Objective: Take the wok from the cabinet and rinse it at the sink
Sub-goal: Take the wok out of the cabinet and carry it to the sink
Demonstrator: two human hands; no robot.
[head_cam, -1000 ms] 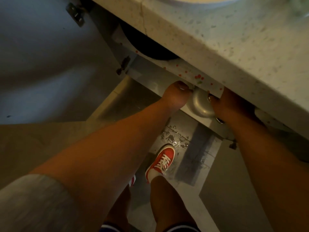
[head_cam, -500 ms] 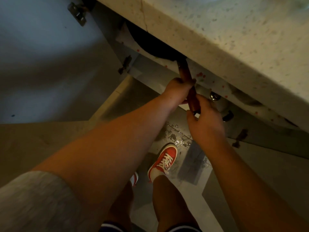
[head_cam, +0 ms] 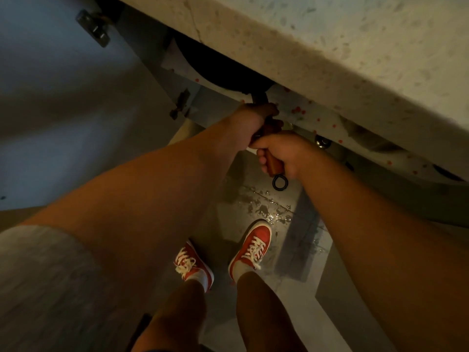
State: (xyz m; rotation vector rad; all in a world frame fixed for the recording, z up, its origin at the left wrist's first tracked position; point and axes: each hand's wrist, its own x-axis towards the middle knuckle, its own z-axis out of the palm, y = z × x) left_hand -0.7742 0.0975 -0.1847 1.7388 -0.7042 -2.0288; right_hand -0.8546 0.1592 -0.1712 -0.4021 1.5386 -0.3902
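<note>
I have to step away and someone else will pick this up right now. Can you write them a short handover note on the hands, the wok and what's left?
Left hand: closed on the wooden handle near the wok end.
Right hand: closed on the same handle lower down, just above its hanging ring.
Wok: dark bowl mostly inside the open cabinet, under the countertop; only part of it shows.
Cabinet door: open, to the left.
Done: door opened, handle gripped with both hands.
Left: draw the wok clear, lift it up to the sink (not in view) and rinse it.
</note>
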